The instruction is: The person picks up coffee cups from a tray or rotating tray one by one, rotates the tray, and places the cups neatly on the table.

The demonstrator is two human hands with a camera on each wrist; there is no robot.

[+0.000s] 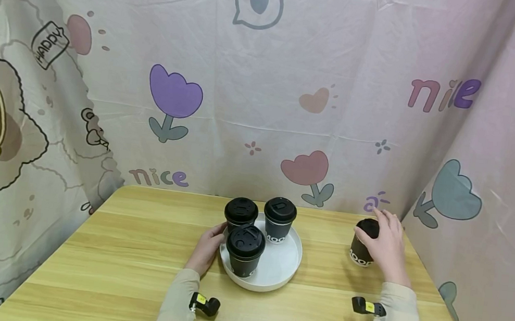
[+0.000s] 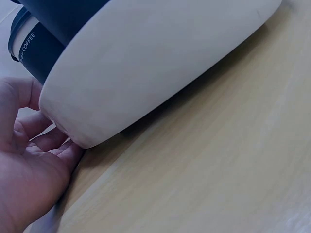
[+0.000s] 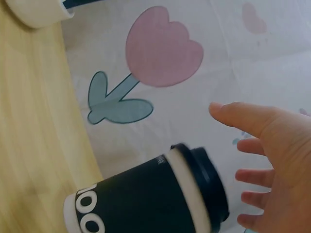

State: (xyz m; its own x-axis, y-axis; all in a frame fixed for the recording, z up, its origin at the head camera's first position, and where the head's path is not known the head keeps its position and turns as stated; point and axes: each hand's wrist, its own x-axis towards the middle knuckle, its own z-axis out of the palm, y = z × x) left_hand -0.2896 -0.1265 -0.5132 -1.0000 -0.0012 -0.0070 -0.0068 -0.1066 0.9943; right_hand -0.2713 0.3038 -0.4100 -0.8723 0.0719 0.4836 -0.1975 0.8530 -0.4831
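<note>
Cups point(image 1: 245, 256) on the plate point(image 1: 281, 262): three, lidded and upright, at its left and back; that part looks done.
Lone cup point(image 1: 358, 248): on the surface point(image 1: 136, 242), well to the plate's right; seemingly the one piece left.
Right hand point(image 1: 389, 243): by the lone cup's lid to the plate's right, thumb and fingers spread wide, no grip visible.
Left hand point(image 1: 207, 249): fingers curled at the plate's left rim, holding it.
Room on the plate: bare toward its right and front.
Edges: the surface's back edge runs just behind the plate, curtain point(image 1: 256, 87) beyond; bare wood separates plate and lone cup.
</note>
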